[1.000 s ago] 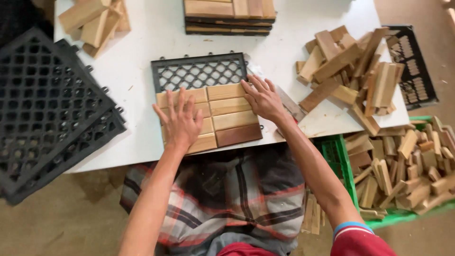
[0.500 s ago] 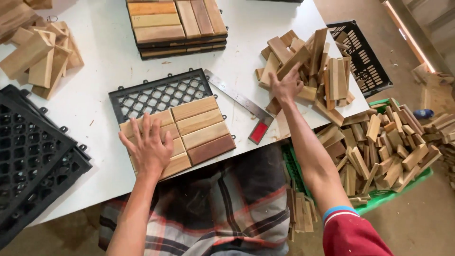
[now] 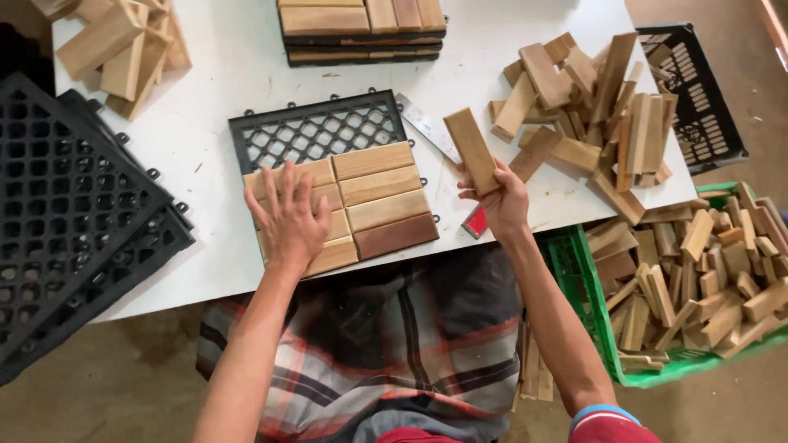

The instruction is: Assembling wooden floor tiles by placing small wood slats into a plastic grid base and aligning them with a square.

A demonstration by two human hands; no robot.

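left hand (image 3: 289, 215): we press it flat, fingers spread, on the left slats of the tile (image 3: 341, 205)
right hand (image 3: 499, 199): our fingers are closed round one slat (image 3: 474, 151), held above the surface (image 3: 222, 98) just right of the tile
done: lower part of the grid carries slats in two columns
left: upper strip of grid (image 3: 316, 131) bare; pile (image 3: 587, 107) waits at right
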